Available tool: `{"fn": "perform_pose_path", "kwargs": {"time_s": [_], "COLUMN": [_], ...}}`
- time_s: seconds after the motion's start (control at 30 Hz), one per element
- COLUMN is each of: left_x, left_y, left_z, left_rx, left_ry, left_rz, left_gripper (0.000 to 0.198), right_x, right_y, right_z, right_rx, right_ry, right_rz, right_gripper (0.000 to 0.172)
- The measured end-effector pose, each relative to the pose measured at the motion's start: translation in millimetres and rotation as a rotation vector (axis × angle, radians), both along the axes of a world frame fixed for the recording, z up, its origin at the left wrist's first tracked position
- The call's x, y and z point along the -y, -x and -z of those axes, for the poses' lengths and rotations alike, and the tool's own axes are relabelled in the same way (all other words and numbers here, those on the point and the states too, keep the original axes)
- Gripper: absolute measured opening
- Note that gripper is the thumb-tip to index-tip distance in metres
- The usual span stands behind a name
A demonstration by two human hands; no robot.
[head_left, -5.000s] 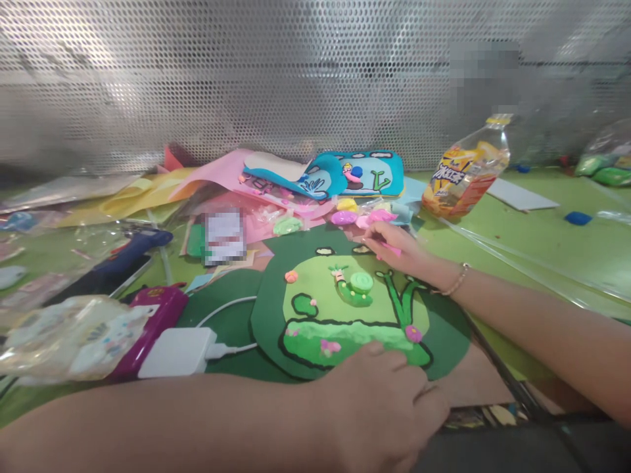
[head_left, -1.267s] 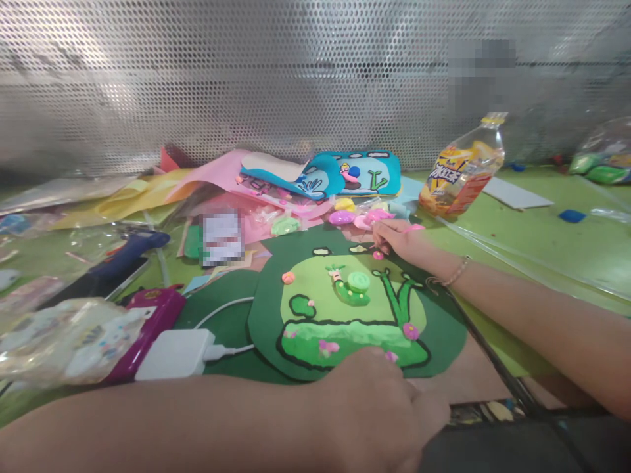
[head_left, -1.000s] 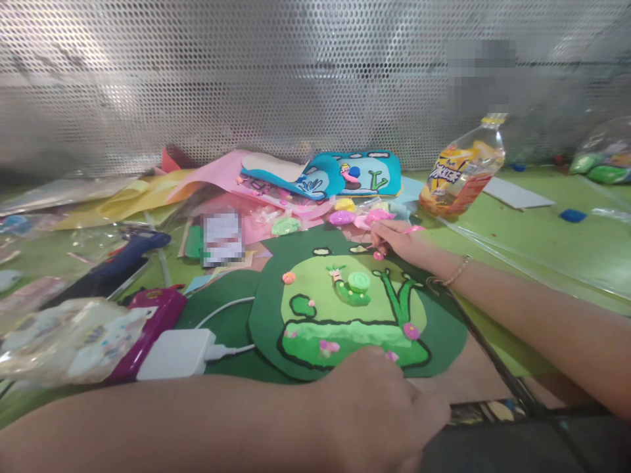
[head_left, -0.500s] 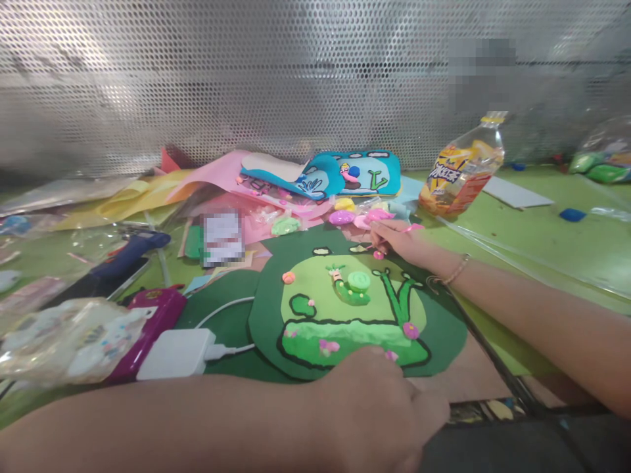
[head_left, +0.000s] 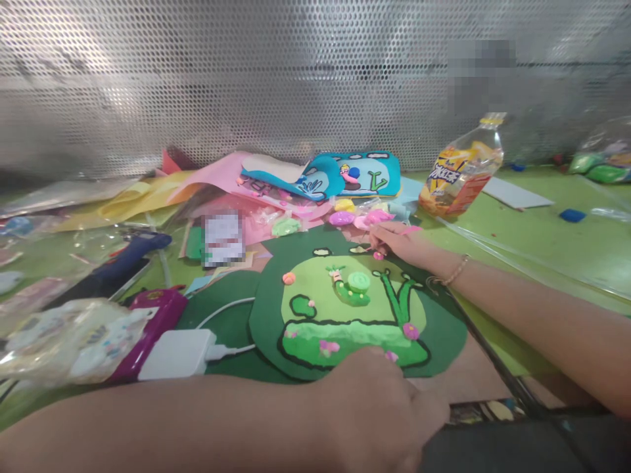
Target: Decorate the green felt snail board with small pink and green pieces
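Note:
A dark green card [head_left: 444,335] lies in front of me with a lighter green clay picture on it. It bears a snail [head_left: 353,289], a forked plant [head_left: 398,295] and small pink flowers. My right hand [head_left: 392,240] pinches a thin pink tool [head_left: 411,230] at the card's upper right. The tool's tip is near a small pale, black-edged patch, beside a pink flower [head_left: 378,255]. My left hand [head_left: 374,407] is curled at the card's lower edge. Most of its fingers are hidden, so what they hold, if anything, cannot be made out.
Behind the card lie lumps of coloured clay [head_left: 342,217] in plastic and blue picture cards [head_left: 389,174]. A tilted drink bottle [head_left: 458,174] stands at right. To the left are a white charger [head_left: 177,353] with a cable, a purple packet [head_left: 152,328] and paper sheets. A perforated metal panel [head_left: 276,79] rises behind.
Almost nothing differs. My right hand has shifted very slightly at the same spot, and my left hand stays at the card's lower edge.

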State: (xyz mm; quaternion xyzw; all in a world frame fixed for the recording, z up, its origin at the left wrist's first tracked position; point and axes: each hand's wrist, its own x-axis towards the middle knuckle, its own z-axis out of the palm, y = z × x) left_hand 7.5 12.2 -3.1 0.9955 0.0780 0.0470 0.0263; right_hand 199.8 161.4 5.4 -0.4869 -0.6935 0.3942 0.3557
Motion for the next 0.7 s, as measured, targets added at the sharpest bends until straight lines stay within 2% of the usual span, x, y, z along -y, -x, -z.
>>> {"fn": "perform_pose_path", "kwargs": {"time_s": [0.3,0.7], "left_x": [0.6,0.7], "left_y": [0.0,0.1], "left_z": [4.3,3.7], "left_rx": [0.032,0.008], "left_ry": [-0.012,-0.013], "left_rz": [0.001,-0.005], "left_gripper": [0.013,0.013], "right_x": [1.5,-1.2], "right_y": [2.3,0.1], "right_z": [0.1,2.8], "right_rx": [0.04,0.037], "right_ry": [-0.04,-0.04], "right_rz": [0.052,0.042], "right_gripper": [0.045,0.043]}}
